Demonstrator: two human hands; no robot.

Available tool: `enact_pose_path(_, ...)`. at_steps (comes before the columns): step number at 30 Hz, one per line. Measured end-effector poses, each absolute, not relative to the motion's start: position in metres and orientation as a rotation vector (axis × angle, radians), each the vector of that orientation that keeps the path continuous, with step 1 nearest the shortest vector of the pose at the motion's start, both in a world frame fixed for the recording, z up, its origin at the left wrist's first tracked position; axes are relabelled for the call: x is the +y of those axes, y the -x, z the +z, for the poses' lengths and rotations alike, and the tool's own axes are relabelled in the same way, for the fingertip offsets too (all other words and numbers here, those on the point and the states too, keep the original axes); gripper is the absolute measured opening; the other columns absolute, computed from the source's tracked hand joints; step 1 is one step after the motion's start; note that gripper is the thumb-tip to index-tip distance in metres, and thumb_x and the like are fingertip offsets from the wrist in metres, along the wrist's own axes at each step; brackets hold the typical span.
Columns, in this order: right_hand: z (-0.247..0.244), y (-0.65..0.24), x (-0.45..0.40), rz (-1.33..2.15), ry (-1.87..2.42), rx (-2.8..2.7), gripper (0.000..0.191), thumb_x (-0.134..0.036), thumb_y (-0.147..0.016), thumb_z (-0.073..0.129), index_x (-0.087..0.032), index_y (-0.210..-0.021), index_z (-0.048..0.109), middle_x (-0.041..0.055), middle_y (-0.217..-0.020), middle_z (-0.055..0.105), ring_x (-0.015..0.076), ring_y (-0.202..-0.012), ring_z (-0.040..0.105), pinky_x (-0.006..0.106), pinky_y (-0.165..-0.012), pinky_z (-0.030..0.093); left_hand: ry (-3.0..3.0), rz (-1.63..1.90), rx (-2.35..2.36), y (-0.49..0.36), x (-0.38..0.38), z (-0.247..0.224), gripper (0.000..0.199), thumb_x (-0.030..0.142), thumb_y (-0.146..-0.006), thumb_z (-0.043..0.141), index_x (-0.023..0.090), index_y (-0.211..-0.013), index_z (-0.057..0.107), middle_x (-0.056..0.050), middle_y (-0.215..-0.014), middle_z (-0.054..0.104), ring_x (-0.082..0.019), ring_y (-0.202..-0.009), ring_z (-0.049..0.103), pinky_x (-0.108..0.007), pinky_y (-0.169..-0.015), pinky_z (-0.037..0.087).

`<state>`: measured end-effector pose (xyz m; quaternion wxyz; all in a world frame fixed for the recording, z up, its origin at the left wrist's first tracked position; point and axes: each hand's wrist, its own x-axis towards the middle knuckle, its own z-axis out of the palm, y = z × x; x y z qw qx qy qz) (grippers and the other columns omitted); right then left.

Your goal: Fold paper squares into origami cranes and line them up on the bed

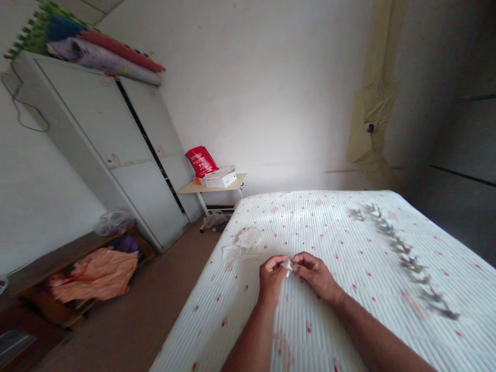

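A small piece of folded white paper (pixel 287 265) is pinched above the bed, its pointed folds sticking out between my fingertips. My left hand (pixel 270 274) grips it from the left with thumb and forefinger. From the other side, the closed fingertips of my right hand (pixel 315 274) hold its right edge. Several printed paper pieces (pixel 248 240) lie loosely overlapped on the bed beyond my left hand. Off to the right runs a line of small folded paper figures (pixel 413 264), blurred, some with darker or coloured parts.
The bed (pixel 310 315) has a ribbed white cover with red dots. Behind its far left corner, a small table (pixel 189 189) bears a red bag (pixel 201 161) and a white box (pixel 220 179). A grey cabinet (pixel 96 124) and a low wooden unit holding orange cloth (pixel 98 274) stand left.
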<state>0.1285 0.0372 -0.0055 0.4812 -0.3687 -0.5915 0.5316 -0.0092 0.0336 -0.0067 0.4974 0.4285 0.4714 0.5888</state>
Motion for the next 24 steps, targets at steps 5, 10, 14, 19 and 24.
enact_pose_path(5, -0.0078, -0.1317, 0.0385, 1.328, 0.846, -1.449, 0.032, -0.048, -0.071, 0.064, -0.018, -0.078, 0.056, -0.0034, -0.062, 0.052, 0.0091, -0.055, 0.045, 0.023, -0.054, 0.039, -1.036, 1.413, 1.136, 0.0094, 0.0332, -0.0067, 0.028, 0.022, -0.054, 0.067, 0.011, -0.08, 0.071, -0.003, -0.065, 0.067, -0.011, -0.056, 0.055, -0.022, -0.057, 0.042)
enact_pose_path(10, -0.0066, -0.1314, 0.0379, 1.352, 0.848, -1.424, 0.031, -0.045, -0.068, 0.067, -0.018, -0.078, 0.056, -0.004, -0.06, 0.051, 0.0091, -0.054, 0.045, 0.023, -0.053, 0.039, -1.068, 1.408, 1.127, 0.0092, 0.032, -0.006, 0.025, 0.02, -0.056, 0.065, 0.012, -0.079, 0.071, -0.003, -0.065, 0.068, -0.011, -0.057, 0.056, -0.021, -0.057, 0.042)
enact_pose_path(14, -0.0082, -0.1313, 0.0389, 1.35, 0.843, -1.406, 0.029, -0.042, -0.068, 0.068, -0.018, -0.079, 0.056, -0.0047, -0.061, 0.051, 0.0084, -0.054, 0.044, 0.022, -0.053, 0.037, -1.091, 1.406, 1.126, 0.0087, 0.0311, -0.0054, 0.025, 0.019, -0.057, 0.063, 0.011, -0.079, 0.071, -0.004, -0.065, 0.067, -0.011, -0.056, 0.055, -0.021, -0.056, 0.041)
enact_pose_path(19, -0.0093, -0.1312, 0.0389, 1.327, 0.867, -1.42, 0.029, -0.042, -0.068, 0.067, -0.018, -0.078, 0.054, -0.0049, -0.061, 0.05, 0.0085, -0.055, 0.043, 0.022, -0.053, 0.035, -1.156, 1.395, 1.165, 0.0074, 0.0308, -0.0048, 0.023, 0.02, -0.059, 0.062, 0.012, -0.079, 0.071, -0.004, -0.067, 0.068, -0.012, -0.057, 0.056, -0.022, -0.056, 0.042)
enact_pose_path(24, -0.0071, -0.1294, 0.0369, 1.295, 0.875, -1.411, 0.027, -0.04, -0.069, 0.067, -0.018, -0.077, 0.054, -0.0044, -0.063, 0.05, 0.0087, -0.056, 0.043, 0.022, -0.053, 0.035, -1.24, 1.405, 1.203, 0.0068, 0.031, -0.004, 0.022, 0.021, -0.061, 0.059, 0.011, -0.077, 0.071, -0.006, -0.068, 0.069, -0.014, -0.059, 0.058, -0.023, -0.057, 0.043)
